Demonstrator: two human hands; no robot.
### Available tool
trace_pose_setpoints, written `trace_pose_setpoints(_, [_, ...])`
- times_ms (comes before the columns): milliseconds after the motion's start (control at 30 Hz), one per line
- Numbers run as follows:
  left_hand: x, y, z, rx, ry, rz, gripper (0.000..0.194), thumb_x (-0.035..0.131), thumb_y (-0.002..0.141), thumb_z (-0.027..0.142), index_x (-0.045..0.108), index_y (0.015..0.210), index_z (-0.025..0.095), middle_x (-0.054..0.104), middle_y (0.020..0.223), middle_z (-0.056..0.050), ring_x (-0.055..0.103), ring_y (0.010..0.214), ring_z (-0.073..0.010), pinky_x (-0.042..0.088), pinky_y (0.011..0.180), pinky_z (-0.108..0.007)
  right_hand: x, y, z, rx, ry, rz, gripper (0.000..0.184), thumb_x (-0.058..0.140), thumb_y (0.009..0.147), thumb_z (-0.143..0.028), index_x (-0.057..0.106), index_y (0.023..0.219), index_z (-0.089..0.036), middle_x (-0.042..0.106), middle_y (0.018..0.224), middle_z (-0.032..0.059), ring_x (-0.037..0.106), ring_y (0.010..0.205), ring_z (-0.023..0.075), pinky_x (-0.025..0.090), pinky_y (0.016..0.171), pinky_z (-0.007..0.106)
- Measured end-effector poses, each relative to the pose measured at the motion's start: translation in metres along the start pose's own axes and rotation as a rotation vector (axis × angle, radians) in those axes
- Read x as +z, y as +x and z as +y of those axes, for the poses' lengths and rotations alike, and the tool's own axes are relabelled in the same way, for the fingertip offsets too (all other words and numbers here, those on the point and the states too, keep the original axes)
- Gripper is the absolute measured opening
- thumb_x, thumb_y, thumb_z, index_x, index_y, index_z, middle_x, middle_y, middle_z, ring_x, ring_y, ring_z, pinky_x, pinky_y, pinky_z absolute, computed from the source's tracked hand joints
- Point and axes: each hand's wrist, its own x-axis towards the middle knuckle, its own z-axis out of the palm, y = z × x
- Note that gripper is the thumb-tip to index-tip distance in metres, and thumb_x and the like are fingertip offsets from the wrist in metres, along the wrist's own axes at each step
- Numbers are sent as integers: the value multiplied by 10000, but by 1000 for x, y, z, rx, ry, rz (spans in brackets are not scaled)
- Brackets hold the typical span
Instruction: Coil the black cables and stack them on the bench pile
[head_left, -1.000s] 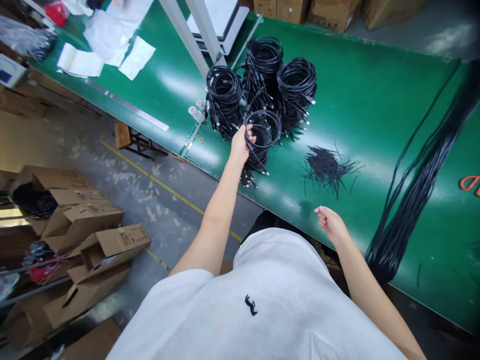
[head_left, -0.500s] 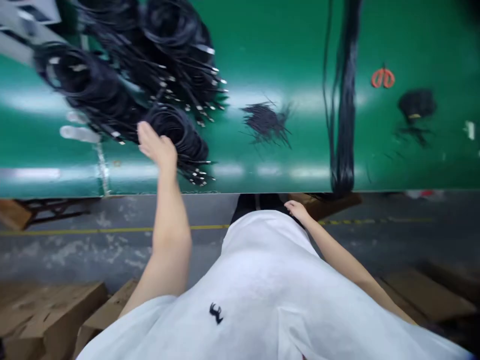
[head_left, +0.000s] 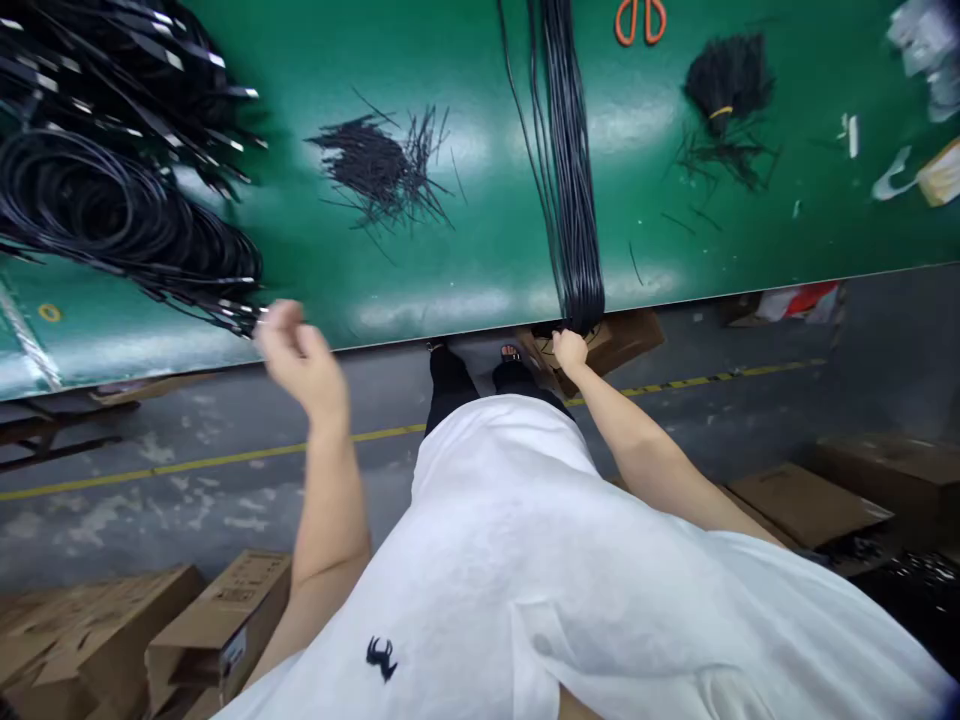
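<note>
At the table's front edge my right hand (head_left: 570,351) is closed at the lower end of a long bundle of straight black cables (head_left: 574,170), its fingers curled on cables there. Exactly how many strands it grips is hidden. My left hand (head_left: 292,360), slightly blurred, hovers over the edge further left, fingers loosely bent and apart, with nothing visible in it. Just beyond its fingertips lie the metal-tipped ends of a coiled black cable bundle (head_left: 112,205). More black cable coils (head_left: 142,70) are heaped behind that one.
Short black offcuts (head_left: 375,160) lie in a pile on the green table (head_left: 465,270). Orange-handled scissors (head_left: 640,20) and a tied bunch of black strands (head_left: 727,80) sit to the right. An open cardboard box (head_left: 626,340) stands under the edge; more cartons (head_left: 225,610) are behind me.
My left hand has come away from the coiled cables toward the table edge. My right hand has moved up to the lower end of the straight bundle. The view has shifted right.
</note>
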Motion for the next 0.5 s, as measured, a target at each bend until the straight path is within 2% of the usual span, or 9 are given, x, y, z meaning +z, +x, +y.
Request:
trace_pose_setpoints(33, [19, -32, 19, 10, -28, -190, 311, 394, 948, 214, 601, 1178, 193, 649, 1251, -76, 601, 1198, -207, 476, 1086, -443, 2, -3, 5, -21, -19, 12, 510, 329, 1054, -396, 659, 1171, -26, 659, 1160, 262, 632, 1122, 264, 460, 938, 347])
trace_pose_setpoints(67, [37, -62, 36, 34, -44, -461, 318, 384, 966, 221, 612, 1181, 171, 662, 1245, -92, 595, 1212, -206, 462, 1095, -430, 2, -7, 11, -45, -29, 26, 515, 322, 1054, -392, 668, 1166, -27, 659, 1165, 272, 626, 1137, 273, 447, 940, 335])
trace_pose_setpoints(133, [69, -113, 63, 87, -72, -803, 276, 517, 920, 247, 663, 1146, 188, 709, 1209, -67, 648, 1145, -201, 504, 1037, -364, -2, -15, 23, -112, -45, 37, 495, 372, 1038, -432, 683, 1161, -67, 672, 1169, 242, 623, 1140, 269, 433, 938, 313])
trace_pose_setpoints(167, [82, -132, 75, 124, -65, -1016, 309, 543, 910, 253, 658, 1190, 190, 694, 1262, -74, 634, 1184, -214, 487, 1055, -364, -6, -17, 28, -146, -53, 32, 487, 404, 1025, -465, 694, 1146, -93, 686, 1155, 217, 628, 1124, 260, 434, 927, 300])
trace_pose_setpoints(233, [100, -157, 94, 190, -20, -1315, 398, 553, 909, 262, 619, 1293, 177, 646, 1355, -104, 595, 1257, -253, 449, 1088, -384, -15, -16, 34, -192, -68, 26, 490, 426, 1008, -516, 708, 1118, -130, 710, 1117, 176, 644, 1077, 236, 443, 893, 276])
trace_pose_setpoints(267, [106, -164, 101, 217, 12, -1395, 438, 531, 925, 267, 583, 1347, 162, 617, 1391, -124, 570, 1288, -271, 428, 1104, -400, -19, -13, 34, -200, -75, 31, 499, 407, 1015, -518, 709, 1116, -134, 714, 1106, 170, 650, 1057, 228, 447, 877, 271])
trace_pose_setpoints(300, [108, -168, 108, 238, 42, -1409, 464, 507, 940, 272, 551, 1386, 149, 600, 1408, -140, 558, 1300, -283, 417, 1108, -409, -23, -9, 33, -201, -81, 43, 514, 377, 1026, -507, 707, 1123, -126, 711, 1108, 178, 652, 1048, 227, 450, 867, 273])
trace_pose_setpoints(433, [101, -174, 115, 254, 175, -1258, 495, 440, 976, 278, 480, 1447, 131, 577, 1417, -171, 554, 1291, -294, 408, 1099, -422, -32, 5, 13, -200, -73, 92, 519, 362, 1036, -396, 697, 1146, -15, 668, 1145, 281, 641, 1079, 277, 453, 870, 311])
trace_pose_setpoints(500, [92, -177, 108, 229, 226, -1249, 487, 428, 982, 283, 488, 1438, 122, 586, 1402, -180, 558, 1285, -300, 410, 1094, -429, -38, 2, 5, -214, -42, 89, 463, 393, 1013, -300, 702, 1112, 31, 661, 1122, 312, 639, 1082, 295, 452, 868, 319])
